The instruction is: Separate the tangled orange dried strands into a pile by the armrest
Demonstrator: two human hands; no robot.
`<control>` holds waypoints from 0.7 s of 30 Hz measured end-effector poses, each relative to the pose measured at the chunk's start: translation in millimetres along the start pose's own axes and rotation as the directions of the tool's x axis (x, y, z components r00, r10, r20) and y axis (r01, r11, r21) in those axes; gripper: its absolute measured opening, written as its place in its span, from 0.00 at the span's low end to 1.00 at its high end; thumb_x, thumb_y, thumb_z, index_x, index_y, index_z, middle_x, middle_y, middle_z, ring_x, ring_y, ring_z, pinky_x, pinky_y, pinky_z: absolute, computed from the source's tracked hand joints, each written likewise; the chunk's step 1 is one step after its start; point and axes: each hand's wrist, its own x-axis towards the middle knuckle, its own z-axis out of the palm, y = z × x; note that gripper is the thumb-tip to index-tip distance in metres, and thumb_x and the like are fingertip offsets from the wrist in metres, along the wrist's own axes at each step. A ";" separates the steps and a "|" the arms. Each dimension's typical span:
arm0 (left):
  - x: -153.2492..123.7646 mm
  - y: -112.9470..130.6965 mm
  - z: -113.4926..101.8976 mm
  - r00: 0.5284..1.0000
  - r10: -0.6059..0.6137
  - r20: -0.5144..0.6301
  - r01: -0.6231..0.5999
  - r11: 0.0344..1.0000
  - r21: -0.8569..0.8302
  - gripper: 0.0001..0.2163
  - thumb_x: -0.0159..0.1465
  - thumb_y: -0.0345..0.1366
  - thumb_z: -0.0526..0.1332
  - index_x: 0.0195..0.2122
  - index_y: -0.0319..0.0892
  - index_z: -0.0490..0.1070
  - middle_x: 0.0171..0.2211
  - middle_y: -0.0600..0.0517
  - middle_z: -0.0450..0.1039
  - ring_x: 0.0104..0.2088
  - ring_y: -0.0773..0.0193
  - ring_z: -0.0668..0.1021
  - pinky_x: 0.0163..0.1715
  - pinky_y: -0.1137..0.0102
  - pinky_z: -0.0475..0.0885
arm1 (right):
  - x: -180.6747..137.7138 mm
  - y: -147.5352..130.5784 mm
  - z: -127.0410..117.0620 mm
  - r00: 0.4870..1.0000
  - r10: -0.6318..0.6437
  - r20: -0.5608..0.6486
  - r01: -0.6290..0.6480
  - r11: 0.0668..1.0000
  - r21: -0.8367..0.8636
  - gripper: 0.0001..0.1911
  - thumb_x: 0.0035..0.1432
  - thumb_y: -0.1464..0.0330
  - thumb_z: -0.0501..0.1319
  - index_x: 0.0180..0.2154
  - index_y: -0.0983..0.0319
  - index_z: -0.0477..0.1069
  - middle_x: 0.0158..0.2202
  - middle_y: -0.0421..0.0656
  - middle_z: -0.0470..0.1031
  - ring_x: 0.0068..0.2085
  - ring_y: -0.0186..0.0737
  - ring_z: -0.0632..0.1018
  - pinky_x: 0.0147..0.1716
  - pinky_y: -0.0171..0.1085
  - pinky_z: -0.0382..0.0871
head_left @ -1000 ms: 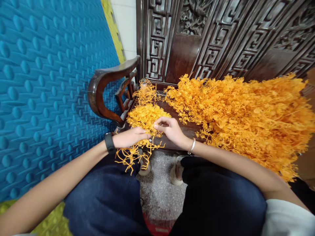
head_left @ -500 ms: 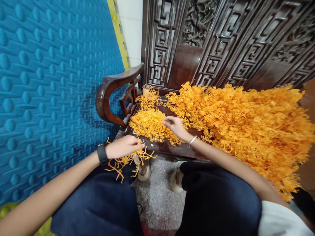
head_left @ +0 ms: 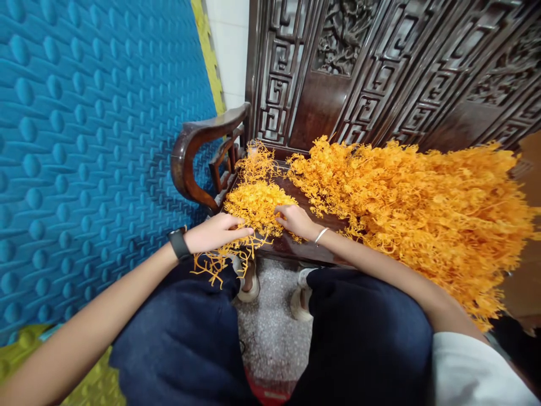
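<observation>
My left hand (head_left: 213, 232), with a black watch on its wrist, is closed on an orange plastic branched frame (head_left: 220, 259) that hangs over the front edge of the dark wooden bench seat (head_left: 296, 248). My right hand (head_left: 296, 220), with a silver bracelet, has its fingers pinched at the near edge of a small heap of orange plastic pieces (head_left: 256, 206); what they pinch is too small to name. A large pile of orange branched plastic sprigs (head_left: 422, 197) covers the seat to the right.
A carved dark wood backrest (head_left: 363, 62) rises behind the piles, with a curved armrest (head_left: 198, 152) on the left. A blue bumped foam mat (head_left: 84, 141) stands against the left side. My knees in dark trousers (head_left: 190, 332) frame a speckled floor (head_left: 270, 332) with two shoes.
My right hand has drawn back from the middle of the small heap to its near edge, close to my left hand. My left hand, still holding the branched frame, has risen slightly toward the seat.
</observation>
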 end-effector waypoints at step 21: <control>14.4 21.4 0.7 0.986 0.112 -0.123 -0.144 0.945 -0.294 0.18 0.52 0.42 0.64 0.39 0.39 0.62 0.29 0.56 0.62 0.30 0.68 0.66 0.29 0.73 0.63 | -49.1 -55.7 -64.0 0.893 -0.202 -0.403 0.392 0.788 0.475 0.11 0.56 0.66 0.59 0.42 0.60 0.67 0.43 0.45 0.69 0.46 0.38 0.70 0.48 0.41 0.65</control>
